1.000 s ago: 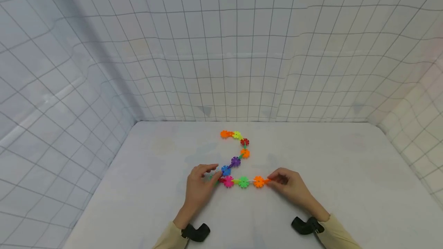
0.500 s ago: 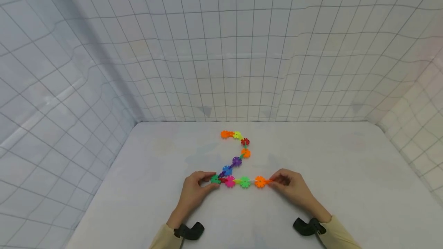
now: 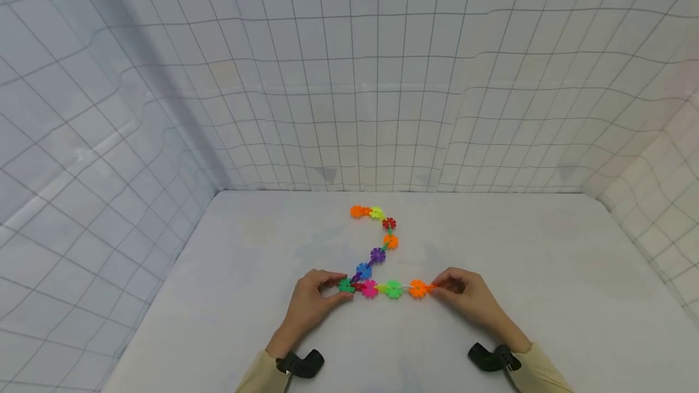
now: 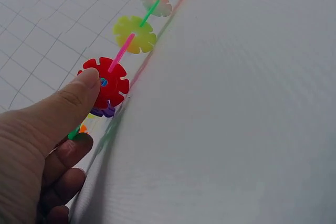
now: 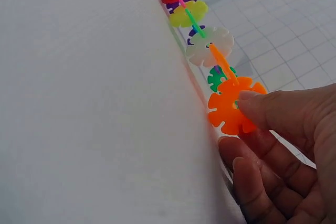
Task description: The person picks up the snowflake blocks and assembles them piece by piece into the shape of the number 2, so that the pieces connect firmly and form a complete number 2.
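Observation:
Notched plastic snowflake discs, linked in a bent chain, lie on the white table. My left hand (image 3: 310, 303) holds the green disc (image 3: 346, 285) at the chain's lower left corner between thumb and fingers. In the left wrist view my thumb overlaps a red disc (image 4: 116, 85). At the right end, my right hand (image 3: 471, 299) pinches an orange disc (image 5: 227, 114) standing on edge. Between the hands run a pink disc (image 3: 370, 288), a light green disc (image 3: 394, 289) and another orange disc (image 3: 418, 288), with edge-on links between them.
From the corner the chain climbs past a blue disc (image 3: 364, 270) and a purple disc (image 3: 378, 255), curving back to an orange disc (image 3: 356, 211) at its far end. White gridded sheeting (image 3: 382, 108) rises behind the table (image 3: 519, 247) and at both sides.
My left hand has shifted from the links by the corner to the green disc, uncovering it. The chain's lower row and my right hand have moved slightly to the right.

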`<action>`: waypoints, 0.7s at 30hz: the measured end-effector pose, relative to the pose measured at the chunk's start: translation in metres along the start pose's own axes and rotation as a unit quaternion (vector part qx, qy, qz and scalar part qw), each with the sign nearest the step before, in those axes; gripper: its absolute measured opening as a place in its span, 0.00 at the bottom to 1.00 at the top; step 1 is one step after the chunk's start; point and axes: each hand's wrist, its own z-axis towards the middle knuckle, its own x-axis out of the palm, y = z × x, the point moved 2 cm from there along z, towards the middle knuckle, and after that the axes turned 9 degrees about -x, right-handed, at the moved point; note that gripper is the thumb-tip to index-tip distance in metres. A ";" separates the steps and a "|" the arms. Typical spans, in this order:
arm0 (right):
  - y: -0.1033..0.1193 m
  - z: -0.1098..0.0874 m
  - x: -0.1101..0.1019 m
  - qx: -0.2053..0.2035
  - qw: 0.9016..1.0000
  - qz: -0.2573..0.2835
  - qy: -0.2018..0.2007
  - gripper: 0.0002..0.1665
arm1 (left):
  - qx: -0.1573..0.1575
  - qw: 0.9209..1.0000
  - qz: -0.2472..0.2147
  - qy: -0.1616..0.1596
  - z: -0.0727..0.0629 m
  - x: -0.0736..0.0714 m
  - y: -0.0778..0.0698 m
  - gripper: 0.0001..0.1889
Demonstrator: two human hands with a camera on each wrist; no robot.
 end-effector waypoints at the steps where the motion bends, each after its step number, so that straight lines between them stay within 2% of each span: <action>1: 0.000 0.000 0.000 -0.001 1.000 0.000 0.002 0.06 | -0.001 1.000 0.002 0.001 0.000 0.000 0.000 0.20; 10: -0.035 -0.001 0.003 -0.008 1.000 0.009 -0.003 0.08 | 0.022 1.000 -0.004 -0.004 0.004 0.002 0.003 0.23; 17: -0.023 0.000 0.002 -0.004 0.999 0.032 0.005 0.09 | 0.026 0.999 -0.038 -0.014 0.003 0.002 0.005 0.17; 21: -0.036 -0.001 -0.001 -0.011 0.998 0.055 0.015 0.11 | 0.040 0.997 -0.055 -0.027 0.004 0.002 0.005 0.14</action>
